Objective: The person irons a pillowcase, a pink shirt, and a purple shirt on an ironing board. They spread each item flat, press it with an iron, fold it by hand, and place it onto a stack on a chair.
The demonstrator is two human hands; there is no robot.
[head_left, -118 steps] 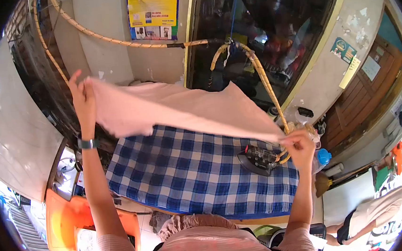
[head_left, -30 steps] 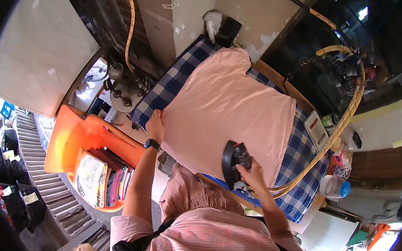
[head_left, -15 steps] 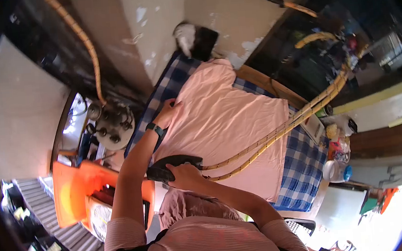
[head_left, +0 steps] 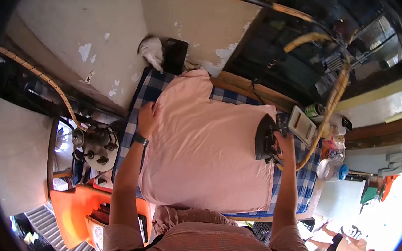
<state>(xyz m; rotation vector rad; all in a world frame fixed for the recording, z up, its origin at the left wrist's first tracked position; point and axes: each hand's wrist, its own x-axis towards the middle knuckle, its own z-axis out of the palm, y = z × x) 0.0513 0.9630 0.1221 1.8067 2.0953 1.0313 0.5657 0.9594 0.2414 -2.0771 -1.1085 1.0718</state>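
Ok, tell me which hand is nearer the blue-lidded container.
Right. The right hand grips the iron, up and left of the blue-lidded container in view; the left hand touches the pink garment, farther left.

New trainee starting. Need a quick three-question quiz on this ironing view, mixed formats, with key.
1. Multiple choice: what does the right hand hold?
A) a spray bottle
B) an iron
C) a hairbrush

2. Fill in: the left hand is at the edge of a ____ garment.

3. True or false: the garment is spread on a plain red cloth.

Key:
1. B
2. pink
3. False; it is spread on a blue-and-white checked cloth.
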